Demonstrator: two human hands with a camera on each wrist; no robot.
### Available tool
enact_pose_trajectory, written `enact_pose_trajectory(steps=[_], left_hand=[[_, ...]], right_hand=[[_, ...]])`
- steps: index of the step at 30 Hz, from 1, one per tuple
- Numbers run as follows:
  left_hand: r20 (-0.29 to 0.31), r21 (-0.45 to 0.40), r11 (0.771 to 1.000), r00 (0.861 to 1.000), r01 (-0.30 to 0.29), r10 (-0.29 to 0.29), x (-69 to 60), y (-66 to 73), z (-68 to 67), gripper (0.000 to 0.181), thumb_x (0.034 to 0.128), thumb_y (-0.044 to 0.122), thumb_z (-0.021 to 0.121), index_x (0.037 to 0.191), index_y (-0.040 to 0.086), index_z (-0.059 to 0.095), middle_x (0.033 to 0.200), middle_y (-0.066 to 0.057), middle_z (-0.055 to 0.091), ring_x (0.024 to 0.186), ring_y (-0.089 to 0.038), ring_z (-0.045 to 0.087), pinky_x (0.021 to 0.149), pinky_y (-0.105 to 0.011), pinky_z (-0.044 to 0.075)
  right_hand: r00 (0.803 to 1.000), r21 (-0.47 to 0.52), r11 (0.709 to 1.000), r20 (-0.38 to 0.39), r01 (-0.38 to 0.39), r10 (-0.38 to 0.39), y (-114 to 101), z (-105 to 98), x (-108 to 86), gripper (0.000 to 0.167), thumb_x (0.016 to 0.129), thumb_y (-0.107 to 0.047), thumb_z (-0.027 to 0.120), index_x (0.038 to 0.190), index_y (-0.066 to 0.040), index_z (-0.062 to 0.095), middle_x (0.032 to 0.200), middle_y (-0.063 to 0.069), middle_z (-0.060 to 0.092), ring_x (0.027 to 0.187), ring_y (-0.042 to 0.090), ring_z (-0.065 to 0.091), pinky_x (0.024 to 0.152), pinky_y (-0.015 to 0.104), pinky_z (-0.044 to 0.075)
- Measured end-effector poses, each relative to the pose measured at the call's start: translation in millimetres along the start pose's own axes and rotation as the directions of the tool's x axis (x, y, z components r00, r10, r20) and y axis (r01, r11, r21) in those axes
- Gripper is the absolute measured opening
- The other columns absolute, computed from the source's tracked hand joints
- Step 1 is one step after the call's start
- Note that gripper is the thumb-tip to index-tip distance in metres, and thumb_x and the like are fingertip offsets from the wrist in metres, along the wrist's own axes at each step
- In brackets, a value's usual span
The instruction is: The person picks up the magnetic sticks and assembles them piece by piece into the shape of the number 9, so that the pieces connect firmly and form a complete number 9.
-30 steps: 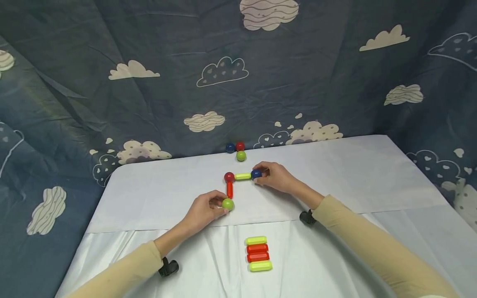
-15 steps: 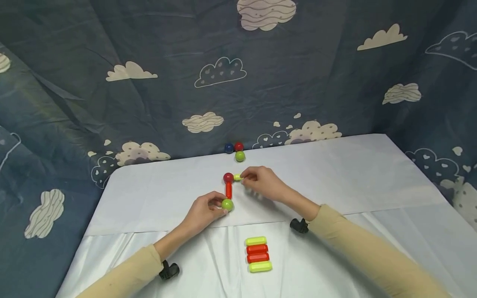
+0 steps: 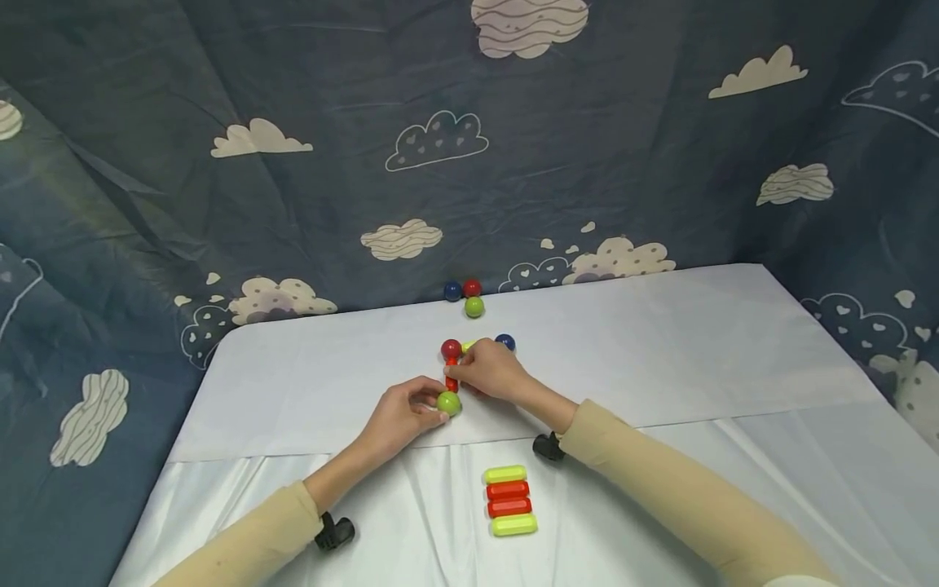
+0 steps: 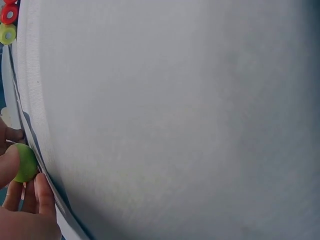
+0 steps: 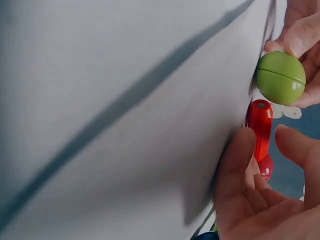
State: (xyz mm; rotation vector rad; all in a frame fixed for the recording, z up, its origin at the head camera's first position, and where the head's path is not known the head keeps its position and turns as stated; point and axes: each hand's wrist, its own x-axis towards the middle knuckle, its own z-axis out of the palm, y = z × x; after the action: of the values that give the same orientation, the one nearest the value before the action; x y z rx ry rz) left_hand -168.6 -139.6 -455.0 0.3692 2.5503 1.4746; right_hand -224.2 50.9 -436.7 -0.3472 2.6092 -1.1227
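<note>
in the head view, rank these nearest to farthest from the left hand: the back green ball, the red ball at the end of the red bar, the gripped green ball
1. Gripped green ball: in the left hand.
2. Red ball: at the far end of the red bar.
3. Back green ball: farthest back, slightly right.

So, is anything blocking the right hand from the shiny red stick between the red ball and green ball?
Nothing visible stands between the right hand and the shiny red stick. The hand's thumb and forefinger are on either side; whether they touch is unclear. The smooth green ball is by one end, not in between.
</note>
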Motion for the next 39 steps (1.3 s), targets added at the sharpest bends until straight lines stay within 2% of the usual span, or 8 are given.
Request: enact_pose_trajectory(steps=[3, 6, 13, 18, 25, 33, 39], left_hand=[[0.0, -0.004, 1.0, 1.0, -0.001, 0.001, 0.4, -0.4, 0.2, 0.032, 0.0814, 0.002, 0.079, 0.111, 0.01, 0.07, 0.098, -0.001, 0.066, 0.087, -0.015, 0.062, 0.076, -0.028, 0.053], [-0.003, -0.001, 1.0, 1.0, -0.001, 0.001, 0.2, -0.1, 0.6, 0.032, 0.081, 0.002, 0.079, 0.11, 0.01, 0.07, 0.098, -0.001, 0.066, 0.088, -0.015, 0.062, 0.076, -0.027, 0.053], [-0.01, 0.004, 1.0, 1.0, -0.009, 0.009, 1.0, 0.2, 1.6, 0.031, 0.0815, 0.003, 0.079, 0.111, 0.011, 0.07, 0.098, 0.0, 0.066, 0.088, -0.015, 0.062, 0.076, -0.028, 0.053], [-0.04, 0.024, 0.999, 0.999, -0.023, 0.024, 2.2, -0.3, 3.6, 0.032, 0.0808, 0.003, 0.079, 0.11, 0.012, 0.07, 0.097, 0.0, 0.066, 0.086, -0.014, 0.06, 0.074, -0.027, 0.052], [-0.065, 0.035, 0.999, 0.998, -0.021, 0.023, 3.1, 0.5, 6.1, 0.033, 0.0795, 0.003, 0.08, 0.109, 0.013, 0.069, 0.097, 0.001, 0.065, 0.083, -0.014, 0.059, 0.071, -0.026, 0.052], [-0.067, 0.039, 0.999, 0.998, -0.014, 0.016, 4.4, 1.2, 5.4, 0.034, 0.0789, 0.002, 0.081, 0.109, 0.012, 0.069, 0.096, 0.001, 0.065, 0.082, -0.014, 0.059, 0.07, -0.026, 0.052], [-0.07, 0.03, 1.0, 0.997, -0.005, 0.007, 5.7, 1.9, 4.8, 0.035, 0.079, 0.002, 0.081, 0.11, 0.013, 0.069, 0.098, 0.001, 0.065, 0.08, -0.014, 0.059, 0.069, -0.026, 0.051]], right_hand=[[1.0, -0.053, 0.999, -0.032, -0.002, 0.001, -1, 2, 2.4, 0.045, 0.091, -0.033, 0.07, 0.058, -0.003, 0.064, 0.043, -0.003, 0.043, 0.039, 0.011, 0.042, 0.041, 0.023, 0.025], [1.0, -0.069, 0.998, -0.03, -0.013, 0.011, -2, 3, 4.2, 0.043, 0.091, -0.032, 0.071, 0.059, -0.004, 0.065, 0.043, -0.004, 0.044, 0.039, 0.011, 0.043, 0.04, 0.022, 0.026], [0.997, 0.044, 0.997, 0.032, -0.069, 0.068, -6, -3, 5.9, 0.028, 0.089, -0.022, 0.072, 0.067, -0.005, 0.072, 0.055, 0.006, 0.063, 0.046, 0.015, 0.059, 0.046, 0.021, 0.043], [0.99, 0.132, 0.983, 0.064, -0.13, 0.123, -8, -4, 7.2, 0.031, 0.09, -0.024, 0.071, 0.068, -0.002, 0.071, 0.059, 0.009, 0.065, 0.049, 0.016, 0.063, 0.05, 0.024, 0.051], [0.984, 0.184, 0.967, 0.072, -0.175, 0.164, -8, -3, 8.0, 0.032, 0.091, -0.026, 0.072, 0.07, -0.001, 0.071, 0.061, 0.009, 0.066, 0.048, 0.015, 0.063, 0.052, 0.024, 0.053], [0.988, 0.24, 0.96, 0.091, -0.144, 0.125, -5, -2, 5.8, 0.03, 0.093, -0.024, 0.07, 0.075, 0.0, 0.072, 0.064, 0.009, 0.066, 0.049, 0.013, 0.062, 0.051, 0.023, 0.053], [0.995, 0.269, 0.961, 0.085, -0.071, 0.05, 0, -8, 1.8, 0.025, 0.094, -0.022, 0.068, 0.087, 0.002, 0.073, 0.07, 0.01, 0.069, 0.055, 0.017, 0.066, 0.055, 0.027, 0.055]])
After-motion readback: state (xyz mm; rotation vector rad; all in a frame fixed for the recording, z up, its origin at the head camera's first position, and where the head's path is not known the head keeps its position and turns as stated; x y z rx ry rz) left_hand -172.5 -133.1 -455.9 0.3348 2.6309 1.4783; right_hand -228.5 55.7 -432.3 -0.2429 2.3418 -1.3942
